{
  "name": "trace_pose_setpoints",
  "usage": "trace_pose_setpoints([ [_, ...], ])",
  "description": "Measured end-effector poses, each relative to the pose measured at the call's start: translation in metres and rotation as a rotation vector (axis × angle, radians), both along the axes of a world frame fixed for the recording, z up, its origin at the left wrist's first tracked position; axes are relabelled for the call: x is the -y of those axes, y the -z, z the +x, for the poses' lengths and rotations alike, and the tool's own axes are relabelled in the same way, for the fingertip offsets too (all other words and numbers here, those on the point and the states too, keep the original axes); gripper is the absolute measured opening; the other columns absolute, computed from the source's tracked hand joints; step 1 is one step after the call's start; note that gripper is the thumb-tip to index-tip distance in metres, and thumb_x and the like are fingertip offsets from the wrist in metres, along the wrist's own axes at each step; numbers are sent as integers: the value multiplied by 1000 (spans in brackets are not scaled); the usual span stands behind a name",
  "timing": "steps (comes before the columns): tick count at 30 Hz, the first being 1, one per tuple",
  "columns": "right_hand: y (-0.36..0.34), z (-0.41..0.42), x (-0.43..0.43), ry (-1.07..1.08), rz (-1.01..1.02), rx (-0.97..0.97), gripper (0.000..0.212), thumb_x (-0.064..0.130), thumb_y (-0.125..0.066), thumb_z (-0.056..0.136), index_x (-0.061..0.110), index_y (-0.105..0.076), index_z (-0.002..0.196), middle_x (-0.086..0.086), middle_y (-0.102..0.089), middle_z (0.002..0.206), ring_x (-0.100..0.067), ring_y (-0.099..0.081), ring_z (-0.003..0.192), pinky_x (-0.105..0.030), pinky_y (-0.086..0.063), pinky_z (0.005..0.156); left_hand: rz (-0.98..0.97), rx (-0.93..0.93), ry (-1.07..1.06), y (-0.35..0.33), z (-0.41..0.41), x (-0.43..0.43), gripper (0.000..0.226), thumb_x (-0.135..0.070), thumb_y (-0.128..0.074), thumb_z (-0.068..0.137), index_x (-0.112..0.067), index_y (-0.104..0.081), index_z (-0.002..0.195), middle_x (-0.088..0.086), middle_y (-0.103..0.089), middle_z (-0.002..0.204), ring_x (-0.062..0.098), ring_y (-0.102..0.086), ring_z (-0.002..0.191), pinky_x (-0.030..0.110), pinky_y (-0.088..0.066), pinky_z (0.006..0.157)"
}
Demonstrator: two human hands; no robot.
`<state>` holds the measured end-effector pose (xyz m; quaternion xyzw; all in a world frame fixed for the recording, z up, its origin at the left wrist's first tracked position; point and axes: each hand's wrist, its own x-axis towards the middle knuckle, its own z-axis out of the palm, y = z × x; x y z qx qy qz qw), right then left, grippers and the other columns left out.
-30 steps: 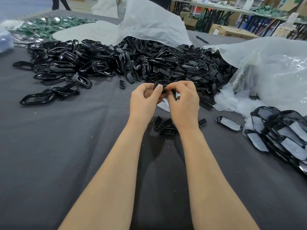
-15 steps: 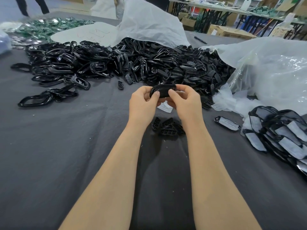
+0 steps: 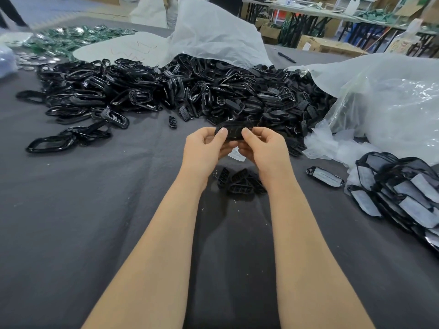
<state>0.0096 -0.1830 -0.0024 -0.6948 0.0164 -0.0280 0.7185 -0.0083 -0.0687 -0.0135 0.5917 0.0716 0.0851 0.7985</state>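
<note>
My left hand and my right hand together hold one black oval plastic shell above the grey cloth-covered table. Both thumbs press on its near face and the fingers curl behind it. A few small black grid inserts lie on the cloth just below my hands. A large heap of black plastic frames and inserts spreads across the table beyond my hands.
At the right lies a stack of black pieces with grey film faces, and one single such piece beside it. Clear plastic bags and a white bag sit behind the heap. A pen lies farther back. Green parts are at far left.
The shell has been turned in my hands from a small edge-on pinch to a flat hold, with its broad face toward me. My hands dropped slightly lower.
</note>
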Motion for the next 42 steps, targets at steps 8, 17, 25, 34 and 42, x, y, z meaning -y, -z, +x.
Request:
trace_pose_setpoints([
  [8, 4, -2, -4, 74, -249, 96, 12, 11, -62, 90, 16, -52, 94, -4, -66, 78, -14, -64, 67, -30, -57, 72, 297, 17, -109, 5, 0, 1, 12, -9, -56, 95, -17, -59, 87, 9, -71, 80, 2, -68, 60, 13, -51, 57],
  [17, 2, -1, -2, 165, -273, 125, 2, 15, -60, 91, 14, -60, 89, -2, -67, 74, -13, -64, 67, -29, -55, 72, 275, 28, -215, 6, 5, -2, 8, -9, -58, 94, -16, -56, 92, -1, -66, 70, 2, -63, 57, 24, -56, 68],
  [25, 13, 1, 0, 153, -1108, -95, 33, 45, -59, 88, 17, -67, 102, -4, -65, 106, -26, -55, 108, -34, -36, 86, 56, 14, -425, 9, 9, -9, 10, -8, -54, 96, -17, -50, 92, 1, -63, 71, 0, -60, 53, 18, -49, 58],
  [34, 9, -1, -11, 104, -1028, 127, 30, 36, -62, 87, 18, -62, 112, -5, -59, 112, -26, -50, 110, -37, -41, 94, 20, 16, -441, 9, 10, -8, 8, -8, -54, 96, -14, -50, 99, 2, -63, 70, 1, -61, 54, 18, -50, 58],
  [42, 18, -1, -22, 100, -1121, 200, 27, 30, -49, 97, 16, -68, 110, -8, -58, 112, -27, -48, 107, -36, -39, 89, 32, 21, -417, 7, 7, -6, 8, -8, -55, 95, -14, -50, 99, 2, -64, 71, 0, -61, 53, 17, -51, 57],
])
